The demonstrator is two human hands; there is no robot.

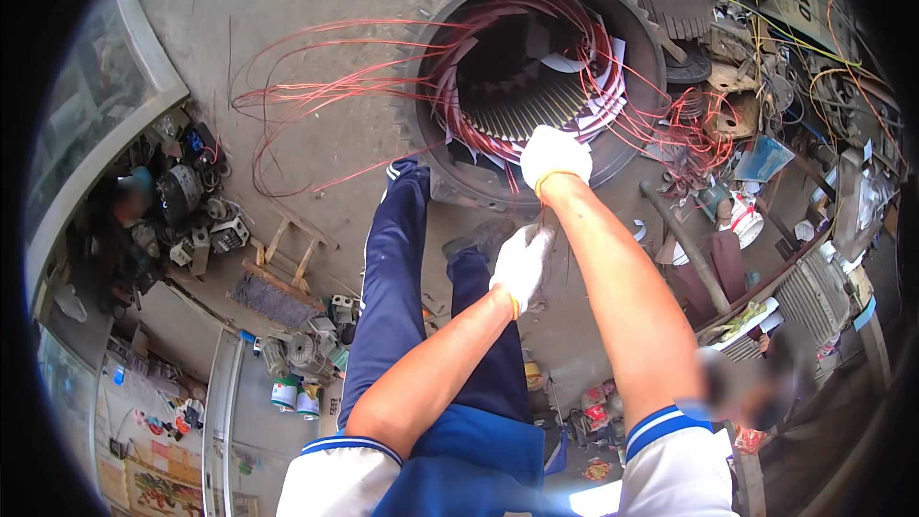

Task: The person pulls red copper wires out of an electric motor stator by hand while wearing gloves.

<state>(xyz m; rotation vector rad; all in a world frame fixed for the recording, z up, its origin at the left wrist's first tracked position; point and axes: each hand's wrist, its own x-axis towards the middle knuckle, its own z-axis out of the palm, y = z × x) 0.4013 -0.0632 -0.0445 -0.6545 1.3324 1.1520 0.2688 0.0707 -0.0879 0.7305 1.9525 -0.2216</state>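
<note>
A large dark motor stator (pixel 649 115) stands at the far middle, its round opening facing up. Red winding wires (pixel 450 101) and white paper insulation line its inner ring. My right hand (pixel 557 155), in a white glove, is closed at the stator's near rim, where red wires come out. Nearer to me, my left hand (pixel 520 263), gloved too, is closed with thin wires at its fingertips. These strands appear to run up toward the right hand. The exact grip of the fingers is hidden by the gloves.
Loose red wires spread left of the stator over the floor. At right lies a tangled red wire bundle (pixel 699 129) beside a metal pipe (pixel 684 244) and scrap parts. A small wooden stool (pixel 278 282) and motor parts (pixel 306 349) lie at left. Glass-paned doors (pixel 105 124) border that side.
</note>
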